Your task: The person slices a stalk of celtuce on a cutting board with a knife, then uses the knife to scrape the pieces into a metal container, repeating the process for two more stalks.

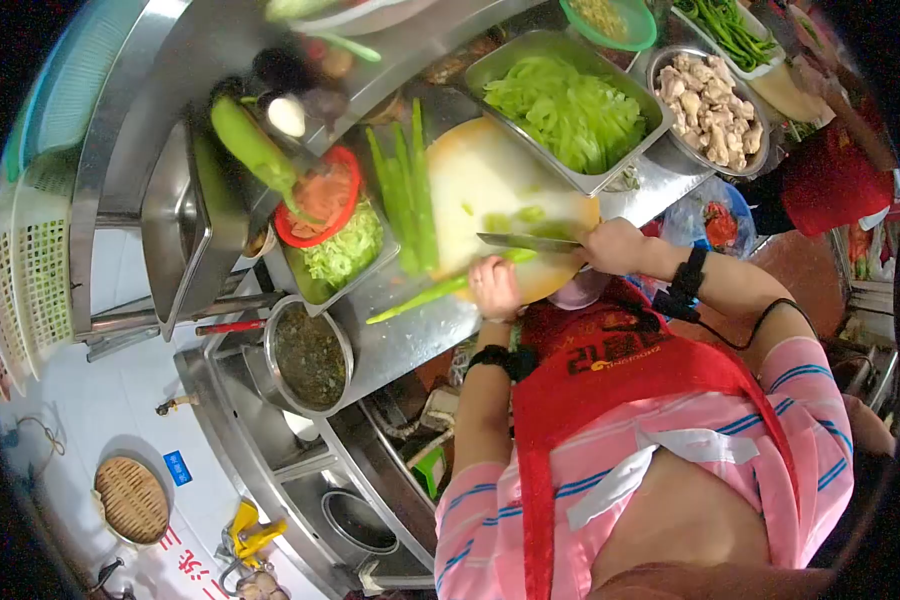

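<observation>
My right hand (612, 246) is closed around the handle of a knife (530, 241), whose blade lies over the round cutting board (455, 165) and points left. Just below the blade, my left hand (495, 288) has its fingers curled on a long green stalk (410, 300), which runs from the board out over the metal counter. Small cut green pieces (530, 214) lie on the board above the blade. More long green stalks (402, 200) rest at the board's left edge.
Beyond the board are a metal tray of sliced green vegetable (570, 115) and a bowl of meat pieces (710, 110). To the left stand a red-rimmed basket (320, 198), shredded greens (345, 250) and a dark-filled pot (310, 355). Another person's red clothing (835, 185) shows at right.
</observation>
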`<state>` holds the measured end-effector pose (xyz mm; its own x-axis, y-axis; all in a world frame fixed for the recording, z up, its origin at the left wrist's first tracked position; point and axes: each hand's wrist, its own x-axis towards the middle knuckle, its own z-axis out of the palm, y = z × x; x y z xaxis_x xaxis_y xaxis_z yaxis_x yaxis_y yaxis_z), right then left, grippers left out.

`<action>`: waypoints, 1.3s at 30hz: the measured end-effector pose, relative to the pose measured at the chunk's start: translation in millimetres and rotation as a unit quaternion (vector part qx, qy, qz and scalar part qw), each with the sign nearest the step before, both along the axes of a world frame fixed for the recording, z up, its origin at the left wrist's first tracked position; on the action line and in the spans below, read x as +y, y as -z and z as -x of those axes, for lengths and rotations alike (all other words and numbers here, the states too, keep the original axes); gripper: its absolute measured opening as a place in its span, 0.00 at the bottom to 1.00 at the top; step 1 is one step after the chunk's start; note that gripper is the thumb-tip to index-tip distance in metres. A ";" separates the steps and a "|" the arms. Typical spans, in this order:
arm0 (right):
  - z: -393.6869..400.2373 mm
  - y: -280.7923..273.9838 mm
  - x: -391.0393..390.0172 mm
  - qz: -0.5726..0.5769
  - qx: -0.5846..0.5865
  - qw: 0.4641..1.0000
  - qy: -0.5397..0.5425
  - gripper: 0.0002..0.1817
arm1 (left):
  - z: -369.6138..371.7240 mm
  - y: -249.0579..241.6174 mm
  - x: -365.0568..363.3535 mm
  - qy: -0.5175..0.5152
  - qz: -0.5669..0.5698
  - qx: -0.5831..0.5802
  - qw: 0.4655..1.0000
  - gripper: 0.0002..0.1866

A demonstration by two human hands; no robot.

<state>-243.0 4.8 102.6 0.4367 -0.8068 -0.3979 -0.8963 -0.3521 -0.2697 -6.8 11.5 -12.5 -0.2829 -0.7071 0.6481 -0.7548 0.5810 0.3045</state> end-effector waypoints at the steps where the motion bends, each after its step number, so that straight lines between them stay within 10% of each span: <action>1: 0.1 0.8 -0.2 -0.001 0.002 1.000 -0.001 0.14 | 0.3 -2.5 -0.9 -0.009 0.005 -0.008 1.000 0.07; 7: -5.2 40.9 3.0 0.124 -0.101 0.987 0.011 0.18 | -3.0 -2.4 -3.3 -0.013 -0.006 -0.020 1.000 0.08; 39: 0.1 26.2 -2.8 0.039 0.017 0.999 -0.015 0.13 | -19.9 -2.6 0.8 -0.020 -0.036 -0.058 0.997 0.10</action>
<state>-243.0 2.0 76.4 0.4484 -0.8226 -0.3498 -0.8932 -0.3971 -0.2111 13.1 12.4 -9.9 -0.3245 -0.7631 0.5588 -0.8094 0.5298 0.2534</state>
